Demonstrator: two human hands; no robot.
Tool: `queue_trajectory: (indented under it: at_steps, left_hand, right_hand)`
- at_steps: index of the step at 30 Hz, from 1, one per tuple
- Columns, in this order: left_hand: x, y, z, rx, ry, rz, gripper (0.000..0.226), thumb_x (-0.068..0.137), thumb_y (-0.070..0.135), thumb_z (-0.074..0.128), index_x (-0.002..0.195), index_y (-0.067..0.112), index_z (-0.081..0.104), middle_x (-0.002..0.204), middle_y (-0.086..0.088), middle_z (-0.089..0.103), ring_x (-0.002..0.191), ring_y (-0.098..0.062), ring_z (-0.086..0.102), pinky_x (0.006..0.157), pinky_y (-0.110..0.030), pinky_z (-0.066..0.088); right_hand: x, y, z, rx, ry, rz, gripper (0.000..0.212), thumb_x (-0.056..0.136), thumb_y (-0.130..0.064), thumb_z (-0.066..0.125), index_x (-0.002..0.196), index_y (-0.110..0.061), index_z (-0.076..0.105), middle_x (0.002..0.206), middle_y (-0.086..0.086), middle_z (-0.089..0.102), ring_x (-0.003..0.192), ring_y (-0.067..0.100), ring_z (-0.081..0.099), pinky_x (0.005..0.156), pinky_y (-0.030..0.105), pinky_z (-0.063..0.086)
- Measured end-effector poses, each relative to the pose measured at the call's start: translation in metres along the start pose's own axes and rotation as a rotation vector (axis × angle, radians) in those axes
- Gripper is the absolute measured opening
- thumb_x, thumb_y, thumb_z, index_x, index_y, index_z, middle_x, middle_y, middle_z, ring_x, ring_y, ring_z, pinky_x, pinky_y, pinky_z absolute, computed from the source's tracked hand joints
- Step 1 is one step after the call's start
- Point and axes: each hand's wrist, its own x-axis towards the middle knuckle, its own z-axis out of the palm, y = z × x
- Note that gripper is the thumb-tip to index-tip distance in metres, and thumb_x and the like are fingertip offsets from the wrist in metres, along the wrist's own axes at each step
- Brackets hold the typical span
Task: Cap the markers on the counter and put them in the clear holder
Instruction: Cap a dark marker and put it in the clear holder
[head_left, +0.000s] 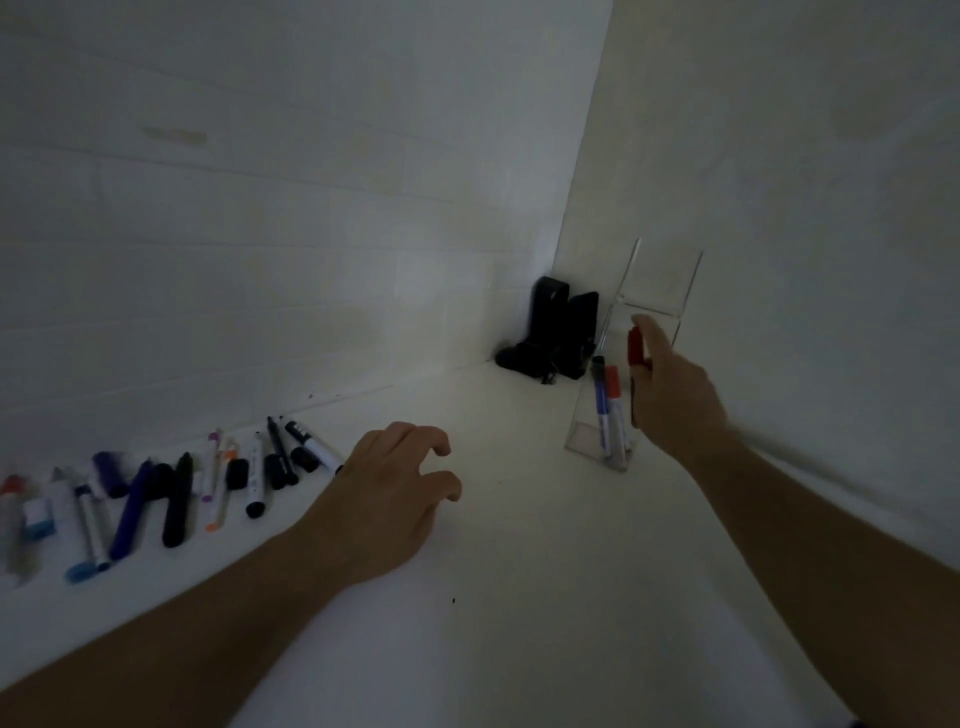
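A tall clear holder (655, 291) stands on the white counter near the right wall, with two capped markers (608, 410) inside it, one blue and one red-capped. My right hand (675, 395) holds a red-capped marker (634, 347) upright against the holder's side. My left hand (389, 488) hovers over the counter's middle with loosely curled fingers, holding nothing. A row of several markers and loose caps (176, 493) lies along the back wall at the left; a white marker with a black cap (311, 447) lies nearest my left hand.
A black object (556, 332) sits in the corner behind the holder. White tiled wall runs along the back; a plain wall rises on the right. A small pale box (39, 517) lies among the markers at far left.
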Motion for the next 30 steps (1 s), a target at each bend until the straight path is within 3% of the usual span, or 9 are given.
queue_trajectory:
  at_steps: [4, 7, 13, 16, 19, 21, 24, 26, 30]
  left_hand:
    - [0.000, -0.001, 0.001, -0.014, -0.009, -0.007, 0.025, 0.083, 0.013, 0.064, 0.097, 0.032, 0.070, 0.124, -0.001, 0.055, 0.108, -0.020, 0.051, 0.084, -0.035, 0.037]
    - [0.000, -0.001, 0.002, -0.014, -0.018, -0.012, 0.025, 0.083, 0.014, 0.064, 0.098, 0.033, 0.070, 0.125, -0.001, 0.054, 0.109, -0.019, 0.051, 0.084, -0.034, 0.035]
    - [0.000, -0.001, 0.000, -0.020, -0.030, -0.011, 0.024, 0.082, 0.015, 0.064, 0.096, 0.033, 0.071, 0.123, 0.000, 0.055, 0.108, -0.019, 0.051, 0.083, -0.032, 0.031]
    - [-0.001, 0.001, 0.000, -0.032, -0.032, -0.007, 0.024, 0.081, 0.014, 0.066, 0.095, 0.032, 0.072, 0.121, 0.001, 0.056, 0.110, -0.020, 0.051, 0.085, -0.035, 0.039]
    - [0.001, -0.002, -0.003, -0.018, -0.006, -0.033, 0.023, 0.079, 0.013, 0.068, 0.092, 0.032, 0.073, 0.119, 0.001, 0.059, 0.109, -0.020, 0.052, 0.085, -0.035, 0.037]
    - [0.002, -0.009, -0.007, -0.014, 0.047, -0.112, 0.026, 0.078, 0.009, 0.067, 0.090, 0.031, 0.073, 0.116, 0.000, 0.060, 0.107, -0.023, 0.052, 0.083, -0.034, 0.035]
    - [0.004, -0.027, -0.015, 0.046, 0.105, -0.249, 0.042, 0.064, -0.006, 0.066, 0.086, 0.029, 0.074, 0.107, 0.000, 0.064, 0.099, -0.028, 0.055, 0.076, -0.034, 0.034]
    - [0.003, -0.043, -0.028, 0.108, 0.128, -0.383, 0.047, 0.054, -0.009, 0.066, 0.081, 0.029, 0.075, 0.101, 0.000, 0.068, 0.092, -0.032, 0.057, 0.074, -0.036, 0.038]
    - [-0.013, -0.081, -0.060, 0.251, 0.164, -0.702, 0.039, 0.064, -0.004, 0.067, 0.086, 0.028, 0.075, 0.103, -0.005, 0.069, 0.095, -0.035, 0.054, 0.079, -0.042, 0.041]
  right_hand:
    - [-0.007, 0.003, 0.007, -0.006, -0.097, -0.027, 0.046, 0.105, -0.019, 0.038, 0.149, -0.031, 0.029, 0.079, 0.001, 0.060, 0.062, 0.018, 0.060, 0.055, 0.028, 0.044]
    - [-0.004, 0.008, 0.008, -0.051, -0.193, -0.045, 0.048, 0.103, -0.020, 0.041, 0.149, -0.031, 0.035, 0.103, 0.005, 0.062, 0.081, 0.023, 0.060, 0.071, 0.034, 0.048]
    - [-0.001, 0.013, 0.010, -0.107, -0.214, -0.095, 0.019, 0.100, -0.022, 0.043, 0.115, -0.027, 0.054, 0.101, 0.009, 0.064, 0.085, 0.028, 0.062, 0.073, 0.037, 0.049]
    - [-0.005, 0.010, 0.016, -0.100, -0.120, -0.071, 0.015, 0.099, -0.029, 0.046, 0.113, -0.031, 0.046, 0.106, 0.009, 0.056, 0.081, 0.027, 0.060, 0.069, 0.040, 0.052]
    - [-0.021, -0.006, 0.018, -0.032, 0.134, 0.033, 0.042, 0.096, -0.026, 0.057, 0.135, -0.032, 0.041, 0.124, 0.008, 0.046, 0.084, 0.028, 0.060, 0.071, 0.044, 0.058]
    - [-0.037, -0.024, 0.027, 0.036, 0.159, -0.033, 0.050, 0.091, -0.016, 0.059, 0.138, -0.025, 0.046, 0.126, 0.007, 0.046, 0.087, 0.026, 0.057, 0.069, 0.038, 0.053]
    - [-0.061, -0.058, 0.053, 0.199, 0.004, -0.169, 0.052, 0.088, -0.010, 0.058, 0.137, -0.026, 0.052, 0.125, -0.002, 0.050, 0.102, 0.018, 0.055, 0.086, 0.038, 0.053]
    - [-0.073, -0.085, 0.070, 0.306, -0.164, -0.263, 0.049, 0.091, -0.010, 0.058, 0.135, -0.031, 0.055, 0.118, -0.011, 0.049, 0.100, 0.007, 0.051, 0.092, 0.032, 0.051]
    - [-0.083, -0.150, 0.099, 0.435, -0.369, -0.480, 0.037, 0.085, -0.006, 0.057, 0.114, -0.026, 0.067, 0.116, -0.006, 0.057, 0.101, 0.010, 0.055, 0.094, 0.028, 0.047]
